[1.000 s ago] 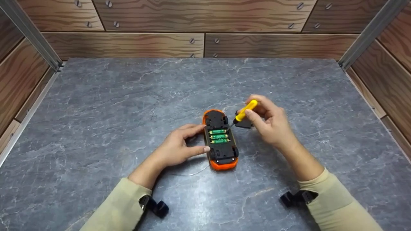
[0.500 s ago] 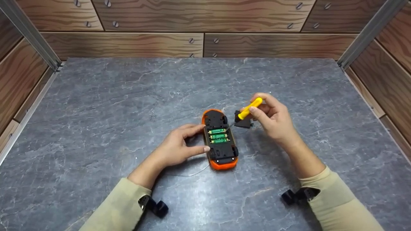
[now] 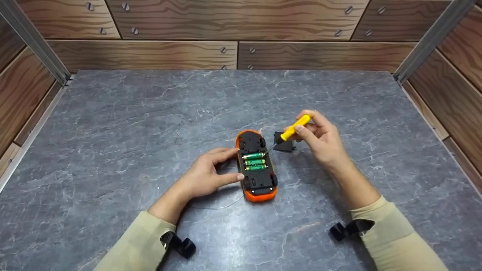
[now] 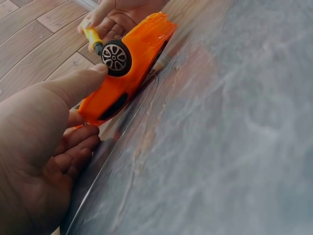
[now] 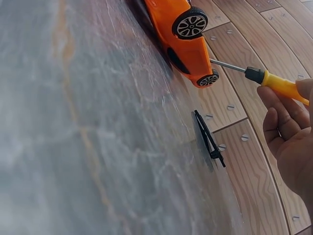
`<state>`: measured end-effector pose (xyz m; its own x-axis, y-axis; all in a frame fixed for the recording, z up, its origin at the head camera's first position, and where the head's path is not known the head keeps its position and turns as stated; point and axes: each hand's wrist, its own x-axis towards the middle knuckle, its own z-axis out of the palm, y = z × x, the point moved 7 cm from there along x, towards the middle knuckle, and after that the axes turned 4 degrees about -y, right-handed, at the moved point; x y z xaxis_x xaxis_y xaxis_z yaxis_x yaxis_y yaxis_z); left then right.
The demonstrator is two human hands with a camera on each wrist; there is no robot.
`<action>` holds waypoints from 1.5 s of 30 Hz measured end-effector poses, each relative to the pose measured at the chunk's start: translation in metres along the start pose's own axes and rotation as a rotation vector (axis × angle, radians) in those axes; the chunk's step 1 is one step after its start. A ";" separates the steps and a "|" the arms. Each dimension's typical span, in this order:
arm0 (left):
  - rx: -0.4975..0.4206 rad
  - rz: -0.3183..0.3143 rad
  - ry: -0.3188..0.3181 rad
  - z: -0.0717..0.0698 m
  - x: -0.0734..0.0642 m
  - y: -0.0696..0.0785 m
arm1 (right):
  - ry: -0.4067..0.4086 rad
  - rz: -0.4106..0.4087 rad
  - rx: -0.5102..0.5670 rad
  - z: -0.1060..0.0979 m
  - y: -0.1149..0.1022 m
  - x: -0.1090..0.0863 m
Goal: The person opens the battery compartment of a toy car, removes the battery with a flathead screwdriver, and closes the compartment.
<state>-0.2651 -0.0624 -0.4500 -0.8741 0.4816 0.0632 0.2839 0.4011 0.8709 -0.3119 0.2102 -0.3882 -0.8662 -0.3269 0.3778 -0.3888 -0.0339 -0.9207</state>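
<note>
An orange toy car [image 3: 260, 195] lies upside down on the grey table, its battery compartment uncovered. Three green batteries [image 3: 255, 162] sit side by side in it. At the car's left side my left hand [image 3: 205, 174] holds it between thumb and fingers; in the left wrist view the thumb touches a wheel [image 4: 116, 57]. My right hand [image 3: 324, 142] pinches the yellow handle of a screwdriver [image 3: 296, 128]. The screwdriver's tip is at the right end of the far battery [image 3: 253, 156], which lies slightly slanted. Whether that battery is lifted, I cannot tell.
A black battery cover [image 3: 283, 147] lies right of the car, partly behind the screwdriver. A thin clear wire or strand [image 3: 222, 207] runs from the car's near end to the left. Wood-patterned walls [image 3: 150, 54] border the table [image 3: 150, 113] at the back and sides.
My right hand has drawn back slightly to the right, the screwdriver tilting lower and uncovering more of the battery cover. The far battery now lies more slanted. My left hand stays on the car.
</note>
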 end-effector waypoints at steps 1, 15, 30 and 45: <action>0.002 0.000 0.000 0.000 0.000 0.000 | 0.000 -0.004 0.000 0.000 0.000 0.000; 0.031 0.013 -0.003 0.000 -0.001 -0.001 | 0.023 -0.047 -0.011 -0.001 0.002 -0.001; 0.045 -0.005 -0.005 0.000 -0.002 -0.001 | -0.018 -0.003 0.026 0.012 0.012 -0.004; 0.041 -0.020 -0.001 -0.001 -0.002 -0.002 | 0.054 -0.031 -0.035 0.003 0.005 -0.003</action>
<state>-0.2643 -0.0646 -0.4512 -0.8793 0.4740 0.0459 0.2827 0.4419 0.8514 -0.3106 0.2087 -0.3946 -0.8688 -0.2751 0.4117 -0.4257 -0.0095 -0.9048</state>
